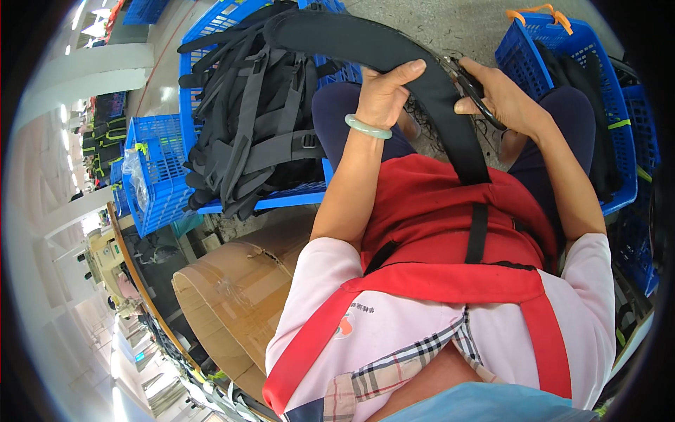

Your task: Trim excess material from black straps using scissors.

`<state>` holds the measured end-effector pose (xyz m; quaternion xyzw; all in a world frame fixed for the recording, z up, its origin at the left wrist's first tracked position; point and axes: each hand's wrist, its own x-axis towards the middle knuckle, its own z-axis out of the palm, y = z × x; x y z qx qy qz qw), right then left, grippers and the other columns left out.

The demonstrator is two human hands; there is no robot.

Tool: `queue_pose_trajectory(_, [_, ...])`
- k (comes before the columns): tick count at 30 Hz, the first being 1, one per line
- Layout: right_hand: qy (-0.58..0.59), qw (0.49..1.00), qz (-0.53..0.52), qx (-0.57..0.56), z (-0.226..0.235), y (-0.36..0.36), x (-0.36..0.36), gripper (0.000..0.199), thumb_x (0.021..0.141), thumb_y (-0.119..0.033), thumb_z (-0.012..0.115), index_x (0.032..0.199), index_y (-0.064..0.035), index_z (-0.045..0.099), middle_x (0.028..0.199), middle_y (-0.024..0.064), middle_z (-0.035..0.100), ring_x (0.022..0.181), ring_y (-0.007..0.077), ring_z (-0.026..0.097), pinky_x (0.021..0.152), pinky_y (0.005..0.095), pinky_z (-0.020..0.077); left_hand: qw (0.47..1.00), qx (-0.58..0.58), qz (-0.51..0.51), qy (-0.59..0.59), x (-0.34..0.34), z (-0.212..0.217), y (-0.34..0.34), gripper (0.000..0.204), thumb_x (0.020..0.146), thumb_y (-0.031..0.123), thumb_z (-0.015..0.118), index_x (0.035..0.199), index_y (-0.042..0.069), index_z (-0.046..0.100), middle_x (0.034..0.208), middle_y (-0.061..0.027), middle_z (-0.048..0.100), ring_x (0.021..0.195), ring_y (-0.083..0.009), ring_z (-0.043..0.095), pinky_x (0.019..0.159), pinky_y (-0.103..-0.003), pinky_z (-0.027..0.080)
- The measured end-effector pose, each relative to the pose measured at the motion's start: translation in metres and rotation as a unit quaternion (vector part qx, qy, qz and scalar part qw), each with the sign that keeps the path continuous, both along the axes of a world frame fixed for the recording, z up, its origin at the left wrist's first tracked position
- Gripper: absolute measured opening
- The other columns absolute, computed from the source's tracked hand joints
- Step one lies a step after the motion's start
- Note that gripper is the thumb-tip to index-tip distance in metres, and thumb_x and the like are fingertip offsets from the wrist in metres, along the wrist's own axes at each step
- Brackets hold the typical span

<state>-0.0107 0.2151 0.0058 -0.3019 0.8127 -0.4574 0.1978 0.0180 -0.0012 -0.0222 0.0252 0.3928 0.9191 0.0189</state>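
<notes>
A long, curved black padded strap (351, 41) arches over my lap, its lower end lying against the red apron (450, 218). My left hand (385, 93), with a pale green bangle at its wrist, is closed on the strap near the middle, thumb on top. In my right hand (503, 102) is a pair of dark-handled scissors (470, 86). Their blades lie along the strap's right edge; whether they touch it or cut something there, I cannot make out.
On the left a blue crate (185, 105) is heaped with black and grey straps (246, 133), beside a smaller blue basket (158, 165). Another blue crate (562, 35) with dark pieces stands right. A cardboard box (232, 302) sits at my left. Dark scraps litter the floor (436, 24).
</notes>
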Motion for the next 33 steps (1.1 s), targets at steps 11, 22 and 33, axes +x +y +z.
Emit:
queue_pose_trajectory(11, [0.038,0.999,-0.003,-0.002,0.005,-0.002,0.0,0.053,0.08,-0.045,0.071,0.094,0.0014,0.049,0.066,0.0145,0.048,0.062,0.0226,0.042,0.058,0.0365,0.0382,0.996,0.068,0.051,-0.014,0.004,0.007,-0.004,0.018,0.08,-0.007,0.067,0.093,0.006,0.067,0.093,-0.0032,0.067,0.088,-0.0153,0.065,0.082,-0.033,0.053])
queue_pose_trajectory(22, [0.038,0.999,-0.004,0.011,0.005,-0.002,-0.003,0.059,0.078,-0.052,0.069,0.092,0.0026,0.05,0.063,0.015,0.043,0.059,0.022,0.037,0.055,0.037,0.0355,0.998,0.06,0.012,-0.031,0.002,0.001,-0.007,0.019,0.083,-0.004,0.064,0.098,0.008,0.065,0.099,-0.004,0.066,0.098,-0.0206,0.063,0.091,-0.042,0.05])
queue_pose_trajectory(33, [0.068,0.998,0.0,0.003,0.007,-0.007,-0.004,0.057,0.08,-0.051,0.068,0.091,0.0027,0.051,0.062,0.0137,0.041,0.059,0.0193,0.036,0.054,0.0354,0.0351,0.996,0.075,0.028,-0.043,0.006,0.008,0.002,0.022,0.08,-0.008,0.066,0.095,0.007,0.065,0.094,-0.0031,0.066,0.089,-0.0164,0.065,0.085,-0.034,0.052])
